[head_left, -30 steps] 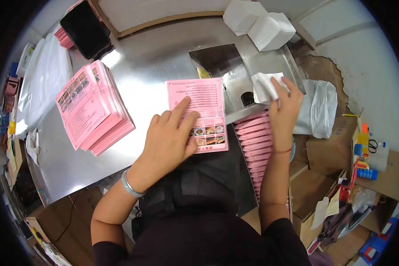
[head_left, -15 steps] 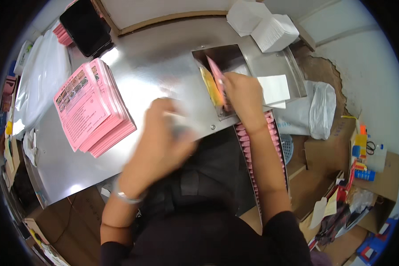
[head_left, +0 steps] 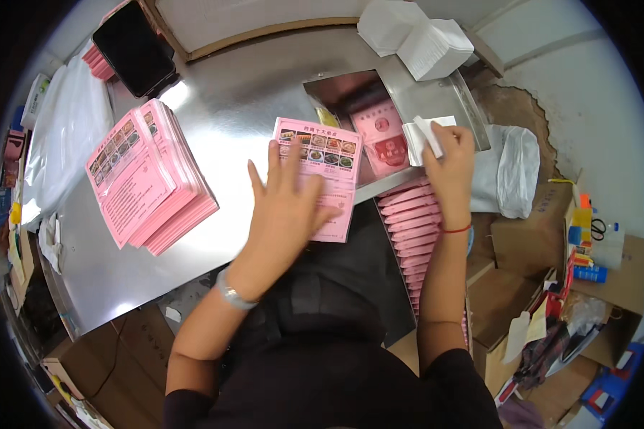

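My left hand (head_left: 283, 214) lies with fingers spread on a pink printed sheet (head_left: 341, 182) with small food pictures, at the front edge of the metal table. My right hand (head_left: 452, 161) is closed, pinching a folded white paper napkin (head_left: 427, 134) beside a rectangular well in the tabletop. Inside the well lies a pink packet (head_left: 377, 125) with a red design; a bit of yellow (head_left: 327, 117) shows behind the sheet's top edge. Left of my left hand stands a thick stack of pink printed sheets (head_left: 132, 179).
White napkin stacks (head_left: 436, 48) stand at the back right. A long box of pink packets (head_left: 413, 247) sits below the table edge, by my right forearm. At the back left are a black-screened device (head_left: 134, 48) and clear plastic bags (head_left: 68, 129). Cardboard boxes (head_left: 529, 236) stand at right.
My right hand has left the well and moved right to the napkin; the pink packet now lies flat in the well. My left hand, blurred before, now rests on a pink sheet.
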`<act>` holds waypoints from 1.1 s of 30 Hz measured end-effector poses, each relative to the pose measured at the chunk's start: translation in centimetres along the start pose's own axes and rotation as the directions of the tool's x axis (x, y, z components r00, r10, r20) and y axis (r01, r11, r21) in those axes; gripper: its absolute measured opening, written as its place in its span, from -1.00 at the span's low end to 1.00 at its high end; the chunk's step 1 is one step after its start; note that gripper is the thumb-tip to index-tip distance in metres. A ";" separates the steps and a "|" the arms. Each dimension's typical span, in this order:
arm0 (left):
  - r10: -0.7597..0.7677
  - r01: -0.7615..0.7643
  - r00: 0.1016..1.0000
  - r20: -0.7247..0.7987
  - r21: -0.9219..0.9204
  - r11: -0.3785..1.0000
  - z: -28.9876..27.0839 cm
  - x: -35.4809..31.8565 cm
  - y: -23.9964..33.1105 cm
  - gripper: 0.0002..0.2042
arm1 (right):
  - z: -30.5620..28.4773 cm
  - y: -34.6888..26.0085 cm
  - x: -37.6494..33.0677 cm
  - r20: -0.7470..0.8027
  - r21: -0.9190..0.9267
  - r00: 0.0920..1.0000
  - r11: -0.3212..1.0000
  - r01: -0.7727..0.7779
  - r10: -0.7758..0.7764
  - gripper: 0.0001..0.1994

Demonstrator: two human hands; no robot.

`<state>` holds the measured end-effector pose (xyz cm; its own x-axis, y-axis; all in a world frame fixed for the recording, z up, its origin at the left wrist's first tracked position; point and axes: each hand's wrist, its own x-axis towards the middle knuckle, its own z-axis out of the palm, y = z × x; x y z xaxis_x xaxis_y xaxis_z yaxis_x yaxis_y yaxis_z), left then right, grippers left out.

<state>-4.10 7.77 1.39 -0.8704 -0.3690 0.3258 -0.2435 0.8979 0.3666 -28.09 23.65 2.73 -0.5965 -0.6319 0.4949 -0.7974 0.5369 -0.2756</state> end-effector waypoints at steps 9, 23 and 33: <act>0.022 -0.030 0.998 -0.055 -0.148 0.989 0.0 -0.1 -0.9 -0.57 | 1.8 -2.4 -0.5 -0.112 -0.247 0.985 0.964 0.097 -0.128 -0.72; 0.003 -0.002 1.000 0.007 -0.077 0.997 -0.4 -1.8 1.0 -0.58 | -1.4 0.4 0.5 -0.005 0.157 0.997 0.984 0.079 -0.079 -0.73; -0.100 0.100 0.995 -0.004 -0.083 0.992 -2.7 -0.9 -2.2 -0.72 | 2.8 -13.7 -2.2 0.206 0.083 0.904 0.927 0.365 -0.375 -0.68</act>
<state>-1.58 5.50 2.67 -0.8400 -0.4582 0.2906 -0.2926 0.8336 0.4686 -16.17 16.11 3.11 -0.2594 -0.8877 0.3805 -0.9648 0.2204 -0.1436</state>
